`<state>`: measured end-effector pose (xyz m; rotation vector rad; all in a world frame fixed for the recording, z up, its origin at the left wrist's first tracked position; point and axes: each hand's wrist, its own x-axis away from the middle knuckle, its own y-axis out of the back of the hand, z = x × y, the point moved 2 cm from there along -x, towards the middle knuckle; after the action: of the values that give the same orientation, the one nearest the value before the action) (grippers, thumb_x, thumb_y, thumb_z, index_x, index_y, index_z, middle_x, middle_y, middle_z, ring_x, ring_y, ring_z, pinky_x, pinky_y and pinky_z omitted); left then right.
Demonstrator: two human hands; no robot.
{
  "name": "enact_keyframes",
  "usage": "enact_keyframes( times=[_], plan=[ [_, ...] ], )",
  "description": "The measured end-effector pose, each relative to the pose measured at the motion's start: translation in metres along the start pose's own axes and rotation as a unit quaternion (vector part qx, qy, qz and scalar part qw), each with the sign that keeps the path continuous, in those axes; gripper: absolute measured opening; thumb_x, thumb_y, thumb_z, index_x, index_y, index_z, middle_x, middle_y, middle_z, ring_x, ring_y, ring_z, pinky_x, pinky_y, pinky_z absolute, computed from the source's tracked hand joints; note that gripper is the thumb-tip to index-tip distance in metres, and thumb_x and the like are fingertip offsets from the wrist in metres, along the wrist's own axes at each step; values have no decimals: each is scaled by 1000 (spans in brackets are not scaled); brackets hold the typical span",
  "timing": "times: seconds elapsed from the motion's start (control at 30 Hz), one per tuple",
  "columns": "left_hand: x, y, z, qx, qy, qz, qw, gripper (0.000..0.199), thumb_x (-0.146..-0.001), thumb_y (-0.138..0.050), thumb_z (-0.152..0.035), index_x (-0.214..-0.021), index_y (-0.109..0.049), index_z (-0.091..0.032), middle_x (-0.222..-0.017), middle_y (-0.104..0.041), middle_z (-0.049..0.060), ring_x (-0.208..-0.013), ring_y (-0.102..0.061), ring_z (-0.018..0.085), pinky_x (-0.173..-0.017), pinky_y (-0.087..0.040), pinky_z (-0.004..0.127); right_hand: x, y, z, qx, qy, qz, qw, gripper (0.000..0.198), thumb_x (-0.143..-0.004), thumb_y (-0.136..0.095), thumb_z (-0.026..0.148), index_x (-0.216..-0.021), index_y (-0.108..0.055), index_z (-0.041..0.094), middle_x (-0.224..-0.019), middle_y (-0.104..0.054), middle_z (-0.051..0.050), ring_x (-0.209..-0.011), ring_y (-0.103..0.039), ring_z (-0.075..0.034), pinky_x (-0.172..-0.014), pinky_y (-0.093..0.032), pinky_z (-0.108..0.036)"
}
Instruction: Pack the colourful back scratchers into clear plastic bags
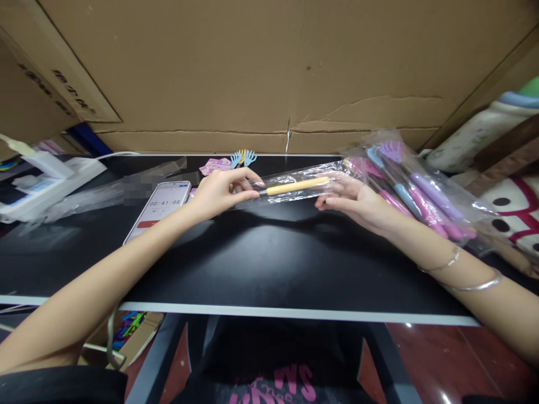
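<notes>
A back scratcher point(295, 186) with a yellow handle lies in a clear plastic sleeve point(286, 196) above the table. My left hand point(223, 191) is closed, pinching its thin shaft between thumb and fingers; the claw end is hidden by this hand. At the handle's far end, my right hand point(353, 199) has its fingers curled at the plastic sleeve. Beside my right hand lie several back scratchers point(435, 185) in clear bags, with purple, blue and pink handles. Behind my left hand show blue and yellow scratcher claws point(243, 158).
A phone point(162, 207) running a timer lies left of my left hand. Further left are clear plastic sleeves point(109, 188) and a white power strip point(63, 185). Cardboard point(269, 73) walls the table's back. A patterned bottle point(475, 132) stands at the right.
</notes>
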<state>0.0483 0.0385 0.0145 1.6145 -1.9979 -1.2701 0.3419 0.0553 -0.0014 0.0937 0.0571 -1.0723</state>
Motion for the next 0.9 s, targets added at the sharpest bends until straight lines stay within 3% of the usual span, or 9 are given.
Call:
enact_keyframes(
  times=[0.2,0.37,0.53,0.7,0.77,0.83,0.9],
  plan=[
    [3,-2,-5,-57,5,2,998,29,-83,-67,-44,-102,-71,-23,-80,-75,-2,-71,-64,13,-63,-40,22,-2,0,-3,-5,12,-2,1000,36,-73,-81,49,-100,-70,28,-89,-69,2,-78,-68,-13,-78,-58,-30],
    [4,1,-8,-101,-7,-1,995,24,-83,-69,-42,-100,-71,-24,-79,-74,-4,-69,-65,12,-62,-39,21,-2,1,-3,10,25,-3,1000,33,-73,-81,50,-94,-71,26,-86,-69,2,-79,-69,-13,-78,-59,-29],
    [2,13,-12,-114,-46,-16,992,26,-85,-68,-45,-102,-72,-25,-80,-74,-3,-68,-64,11,-63,-41,21,0,-2,4,23,80,-20,996,32,-73,-82,48,-92,-72,25,-83,-71,2,-69,-68,-12,-72,-58,-28],
    [-6,22,-16,-134,-115,52,983,23,-89,-64,-44,-104,-72,-28,-85,-76,-6,-73,-67,11,-65,-41,19,6,-9,15,94,121,-34,988,25,-73,-83,44,-84,-72,24,-88,-77,0,-67,-71,-14,-71,-60,-30],
    [-11,25,-16,-170,-160,48,971,19,-91,-62,-42,-100,-73,-29,-87,-76,-6,-75,-68,10,-64,-40,19,12,-14,22,141,157,-34,977,22,-74,-82,42,-84,-73,24,-94,-79,-2,-74,-74,-18,-71,-61,-33],
    [-16,26,-17,-222,-212,3,952,18,-93,-60,-40,-96,-73,-28,-88,-75,-5,-77,-67,11,-60,-37,19,20,-20,29,213,223,-30,951,16,-79,-78,36,-89,-74,24,-102,-79,-4,-86,-75,-21,-75,-61,-34],
    [-22,26,-19,-278,-261,-48,923,18,-94,-59,-38,-95,-74,-27,-85,-74,-2,-78,-66,12,-57,-34,21,28,-28,37,325,314,-16,892,10,-85,-73,28,-94,-75,26,-105,-79,-4,-87,-75,-20,-76,-60,-33]
  ],
)
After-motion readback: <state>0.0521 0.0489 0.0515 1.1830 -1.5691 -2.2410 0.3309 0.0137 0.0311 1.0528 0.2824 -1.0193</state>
